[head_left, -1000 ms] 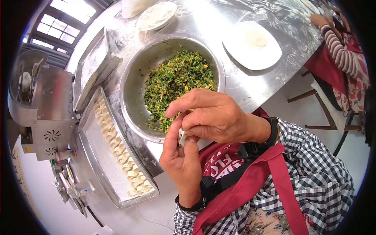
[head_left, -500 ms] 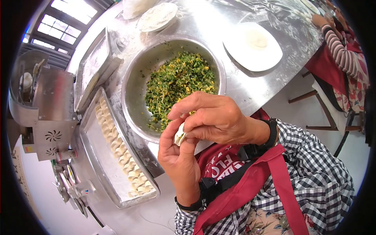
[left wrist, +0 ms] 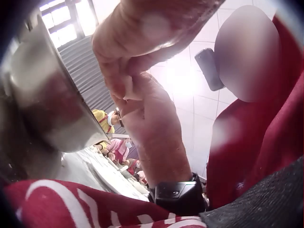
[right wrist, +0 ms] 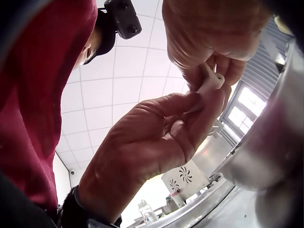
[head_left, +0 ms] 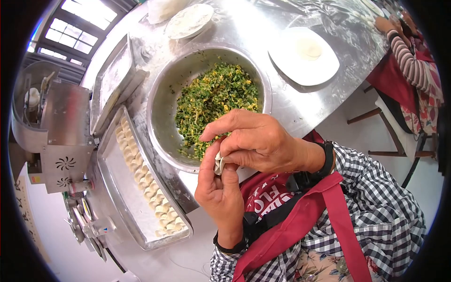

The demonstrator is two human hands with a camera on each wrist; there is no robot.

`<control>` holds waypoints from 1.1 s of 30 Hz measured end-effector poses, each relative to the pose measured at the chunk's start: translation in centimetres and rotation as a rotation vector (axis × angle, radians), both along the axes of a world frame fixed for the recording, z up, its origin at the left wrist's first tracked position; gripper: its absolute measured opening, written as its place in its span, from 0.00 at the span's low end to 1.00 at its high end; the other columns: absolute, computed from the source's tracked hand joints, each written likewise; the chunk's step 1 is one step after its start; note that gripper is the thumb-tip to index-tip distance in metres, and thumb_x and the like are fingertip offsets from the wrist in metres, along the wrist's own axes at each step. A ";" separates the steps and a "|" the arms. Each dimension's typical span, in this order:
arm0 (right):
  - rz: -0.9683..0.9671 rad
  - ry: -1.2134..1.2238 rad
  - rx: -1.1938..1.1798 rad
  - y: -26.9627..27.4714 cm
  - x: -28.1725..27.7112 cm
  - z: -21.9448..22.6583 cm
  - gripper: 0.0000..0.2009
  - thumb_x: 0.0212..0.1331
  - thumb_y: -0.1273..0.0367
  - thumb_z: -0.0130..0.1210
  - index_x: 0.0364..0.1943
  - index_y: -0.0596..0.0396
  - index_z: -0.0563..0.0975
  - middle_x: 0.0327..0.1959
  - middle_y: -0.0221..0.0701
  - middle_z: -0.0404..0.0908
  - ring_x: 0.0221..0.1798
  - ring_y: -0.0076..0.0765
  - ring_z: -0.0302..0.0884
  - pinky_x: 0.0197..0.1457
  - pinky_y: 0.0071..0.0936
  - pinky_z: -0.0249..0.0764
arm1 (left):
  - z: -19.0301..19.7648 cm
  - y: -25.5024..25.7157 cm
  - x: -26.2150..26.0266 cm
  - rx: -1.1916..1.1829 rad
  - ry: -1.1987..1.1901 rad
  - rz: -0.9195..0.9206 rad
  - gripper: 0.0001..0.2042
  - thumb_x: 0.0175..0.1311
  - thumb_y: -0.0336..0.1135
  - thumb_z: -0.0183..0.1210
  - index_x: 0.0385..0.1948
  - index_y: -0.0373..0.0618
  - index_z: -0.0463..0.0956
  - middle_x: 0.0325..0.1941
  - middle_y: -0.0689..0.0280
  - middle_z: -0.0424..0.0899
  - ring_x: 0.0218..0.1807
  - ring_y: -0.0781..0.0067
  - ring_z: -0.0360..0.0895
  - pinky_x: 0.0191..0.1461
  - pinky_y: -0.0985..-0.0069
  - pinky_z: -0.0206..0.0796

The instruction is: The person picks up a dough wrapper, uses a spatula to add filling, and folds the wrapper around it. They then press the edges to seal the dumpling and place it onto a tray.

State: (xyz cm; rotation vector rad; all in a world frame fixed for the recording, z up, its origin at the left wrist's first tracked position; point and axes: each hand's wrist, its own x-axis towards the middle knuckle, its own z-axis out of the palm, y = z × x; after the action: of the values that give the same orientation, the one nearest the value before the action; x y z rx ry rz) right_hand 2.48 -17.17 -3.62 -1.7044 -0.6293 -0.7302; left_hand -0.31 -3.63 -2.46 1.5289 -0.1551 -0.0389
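Note:
A small pale dumpling (head_left: 219, 164) is pinched between both hands, over the near edge of a steel bowl (head_left: 157, 141). My left hand (head_left: 218, 190) holds it from below with thumb and fingers. From the right, my right hand (head_left: 260, 143) pinches its upper edge, the fingers bent. Chopped green and yellow filling (head_left: 213, 94) lies in the bowl. In the right wrist view the dumpling (right wrist: 212, 83) shows as a white fold between the left hand (right wrist: 147, 137) and the right hand (right wrist: 213, 33). Fingers cover most of it in the left wrist view.
Left of the bowl, a metal tray (head_left: 124, 207) holds rows of dumplings (head_left: 145, 181); another tray (head_left: 112, 80) stands behind. A white plate (head_left: 300, 66) bears a round wrapper (head_left: 308, 48). At the back is a plate of flour (head_left: 190, 21), at far left a machine (head_left: 66, 127). Another person's striped sleeve (head_left: 406, 61) shows at right.
Half a second ago the dumpling's green-flecked opening faced up between the hands; now the fingers cover more of it and a folded edge shows. Both hands have stayed nearly in place.

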 end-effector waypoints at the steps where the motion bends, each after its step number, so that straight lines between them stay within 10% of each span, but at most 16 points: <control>1: -0.004 -0.007 -0.007 0.0 0.0 0.0 0.07 0.41 0.74 0.59 0.26 0.57 0.74 0.40 0.37 0.77 0.39 0.41 0.75 0.40 0.33 0.71 | -0.1 0.1 0.1 0.020 -0.015 0.002 0.18 0.59 0.23 0.53 0.52 0.30 0.66 0.44 0.58 0.77 0.43 0.75 0.76 0.48 0.81 0.70; 20: -0.071 -0.020 -0.024 0.2 -0.3 0.0 0.06 0.41 0.74 0.60 0.26 0.55 0.76 0.40 0.33 0.77 0.41 0.40 0.76 0.41 0.32 0.71 | -1.0 0.8 0.5 -0.396 0.172 -0.111 0.17 0.59 0.24 0.53 0.51 0.30 0.64 0.49 0.55 0.74 0.47 0.68 0.76 0.50 0.74 0.72; 33: -0.006 -0.020 -0.078 0.1 -0.3 -0.6 0.06 0.40 0.75 0.59 0.24 0.54 0.75 0.41 0.33 0.76 0.42 0.40 0.74 0.43 0.34 0.69 | -0.3 0.1 -0.1 0.110 0.021 -0.068 0.20 0.60 0.21 0.49 0.56 0.31 0.62 0.50 0.58 0.74 0.47 0.76 0.74 0.50 0.82 0.68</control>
State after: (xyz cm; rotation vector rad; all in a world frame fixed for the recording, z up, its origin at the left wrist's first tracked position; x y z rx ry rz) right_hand 2.20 -17.07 -4.23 -1.7728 -0.6741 -0.7361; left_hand -0.43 -3.54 -2.77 1.6322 -0.1904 -0.1191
